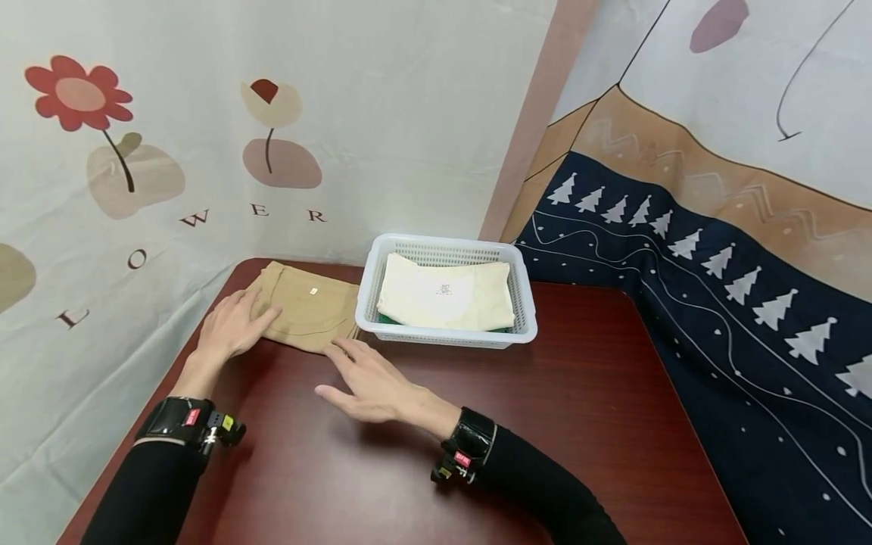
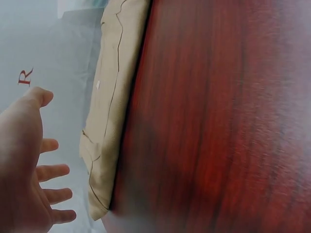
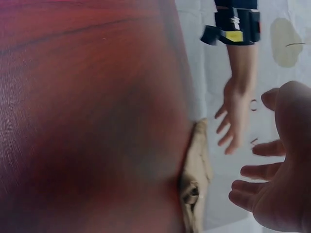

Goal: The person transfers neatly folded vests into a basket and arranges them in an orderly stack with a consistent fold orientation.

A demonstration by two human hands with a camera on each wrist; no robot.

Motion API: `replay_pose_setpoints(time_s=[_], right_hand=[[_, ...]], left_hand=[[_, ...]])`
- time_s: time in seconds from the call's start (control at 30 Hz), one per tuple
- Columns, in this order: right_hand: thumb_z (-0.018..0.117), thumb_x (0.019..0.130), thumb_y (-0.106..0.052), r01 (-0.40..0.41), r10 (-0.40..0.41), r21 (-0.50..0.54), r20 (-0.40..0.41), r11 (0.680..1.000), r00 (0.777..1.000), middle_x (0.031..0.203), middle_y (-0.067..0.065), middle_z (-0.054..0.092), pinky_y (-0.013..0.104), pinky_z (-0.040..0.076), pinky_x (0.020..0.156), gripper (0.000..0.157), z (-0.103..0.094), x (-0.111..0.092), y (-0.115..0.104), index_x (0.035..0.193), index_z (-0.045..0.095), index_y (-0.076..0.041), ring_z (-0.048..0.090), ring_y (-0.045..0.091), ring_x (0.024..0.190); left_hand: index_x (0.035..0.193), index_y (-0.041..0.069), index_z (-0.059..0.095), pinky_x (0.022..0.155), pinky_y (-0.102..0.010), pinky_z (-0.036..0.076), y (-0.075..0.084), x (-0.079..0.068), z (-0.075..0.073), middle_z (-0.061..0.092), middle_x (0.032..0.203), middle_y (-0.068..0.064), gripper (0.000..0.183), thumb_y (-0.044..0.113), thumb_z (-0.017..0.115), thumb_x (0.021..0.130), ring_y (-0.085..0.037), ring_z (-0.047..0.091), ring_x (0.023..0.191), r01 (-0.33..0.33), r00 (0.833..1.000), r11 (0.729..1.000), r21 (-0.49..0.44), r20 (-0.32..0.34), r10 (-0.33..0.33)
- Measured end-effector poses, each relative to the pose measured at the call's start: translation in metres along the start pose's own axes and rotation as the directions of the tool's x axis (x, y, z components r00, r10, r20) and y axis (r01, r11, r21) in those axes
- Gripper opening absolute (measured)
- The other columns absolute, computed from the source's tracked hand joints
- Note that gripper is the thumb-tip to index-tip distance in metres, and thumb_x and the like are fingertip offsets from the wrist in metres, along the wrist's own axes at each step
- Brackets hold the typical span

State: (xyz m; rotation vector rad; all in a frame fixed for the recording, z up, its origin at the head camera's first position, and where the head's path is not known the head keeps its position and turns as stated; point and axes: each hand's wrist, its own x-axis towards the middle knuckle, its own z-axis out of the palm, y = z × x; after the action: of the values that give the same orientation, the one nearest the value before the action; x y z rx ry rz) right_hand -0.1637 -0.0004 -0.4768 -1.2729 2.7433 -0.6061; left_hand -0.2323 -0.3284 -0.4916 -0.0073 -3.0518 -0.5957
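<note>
A folded tan cloth item point(image 1: 306, 299) with stitched seams and a small white tag lies at the back left of the table, its exact kind unclear. My left hand point(image 1: 235, 324) hovers at its left end, fingers spread and relaxed; in the left wrist view the same hand point(image 2: 24, 165) shows apart from the cloth. Near the cloth's front right corner is my right hand point(image 1: 375, 382), fingers extended and holding nothing. The right wrist view shows that hand point(image 3: 277, 170) above the cloth's level, with a gap between them.
Just right of the tan cloth stands a white plastic basket point(image 1: 446, 341) holding a folded cream cloth point(image 1: 443, 291) with something green underneath. The brown table point(image 1: 545, 424) meets a printed curtain point(image 1: 409, 113) behind and a dark blue tree-patterned cloth point(image 1: 749, 363) at the right.
</note>
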Motion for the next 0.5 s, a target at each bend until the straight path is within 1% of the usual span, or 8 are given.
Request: replay_pose_setpoints(time_s=[0.1,0.17,0.23,0.33,0.43,0.5], right_hand=[[0.054,0.117,-0.049,-0.086,0.084,0.103,0.020,0.991,0.996,0.178,0.019,0.045,0.046,0.039,0.139,0.069,0.011,0.003,0.000,0.172,0.044,-0.009,0.045,0.034,0.167],[0.055,0.116,-0.046,-0.145,0.143,0.172,0.025,0.974,0.989,0.179,0.020,0.045,0.047,0.037,0.140,0.069,0.018,0.004,0.000,0.172,0.044,-0.007,0.043,0.035,0.168],[0.057,0.115,-0.044,-0.200,0.200,0.229,0.024,0.953,0.980,0.178,0.021,0.045,0.048,0.036,0.140,0.069,0.024,0.005,0.001,0.170,0.046,-0.004,0.043,0.036,0.168],[0.060,0.112,-0.040,-0.259,0.271,0.303,0.003,0.917,0.963,0.175,0.022,0.049,0.046,0.036,0.140,0.068,0.032,0.007,0.004,0.166,0.050,0.000,0.046,0.036,0.166],[0.063,0.110,-0.037,-0.298,0.330,0.367,-0.026,0.881,0.944,0.170,0.023,0.054,0.046,0.041,0.137,0.068,0.038,0.010,0.007,0.163,0.052,0.004,0.051,0.036,0.161],[0.065,0.108,-0.036,-0.328,0.374,0.407,-0.037,0.853,0.927,0.167,0.024,0.056,0.047,0.045,0.134,0.070,0.042,0.012,0.008,0.163,0.051,0.005,0.054,0.036,0.158]], left_hand=[[0.174,-0.002,0.032,0.122,-0.081,0.038,-0.001,0.006,-0.001,0.037,0.170,-0.043,0.087,0.059,0.046,0.114,-0.065,0.039,0.155,0.012,1.000,1.000,-0.019,0.021,-0.012],[0.175,-0.001,0.030,0.121,-0.081,0.038,-0.003,0.010,-0.002,0.036,0.171,-0.043,0.086,0.057,0.047,0.115,-0.067,0.039,0.154,0.018,0.999,0.999,-0.031,0.033,-0.016],[0.176,-0.001,0.028,0.122,-0.081,0.038,-0.004,0.013,-0.002,0.035,0.171,-0.044,0.084,0.054,0.047,0.115,-0.068,0.039,0.153,0.021,0.999,0.999,-0.043,0.044,-0.019],[0.176,-0.001,0.026,0.123,-0.080,0.038,-0.007,0.018,-0.002,0.034,0.171,-0.045,0.083,0.051,0.047,0.115,-0.068,0.038,0.154,0.029,0.998,0.998,-0.048,0.059,-0.026],[0.177,-0.001,0.023,0.124,-0.080,0.037,-0.010,0.021,-0.002,0.032,0.172,-0.045,0.083,0.051,0.045,0.116,-0.069,0.036,0.154,0.050,0.996,0.997,-0.060,0.083,-0.045],[0.177,-0.002,0.021,0.124,-0.080,0.036,-0.013,0.022,-0.002,0.030,0.172,-0.046,0.083,0.050,0.043,0.117,-0.070,0.035,0.154,0.067,0.993,0.996,-0.066,0.102,-0.060]])
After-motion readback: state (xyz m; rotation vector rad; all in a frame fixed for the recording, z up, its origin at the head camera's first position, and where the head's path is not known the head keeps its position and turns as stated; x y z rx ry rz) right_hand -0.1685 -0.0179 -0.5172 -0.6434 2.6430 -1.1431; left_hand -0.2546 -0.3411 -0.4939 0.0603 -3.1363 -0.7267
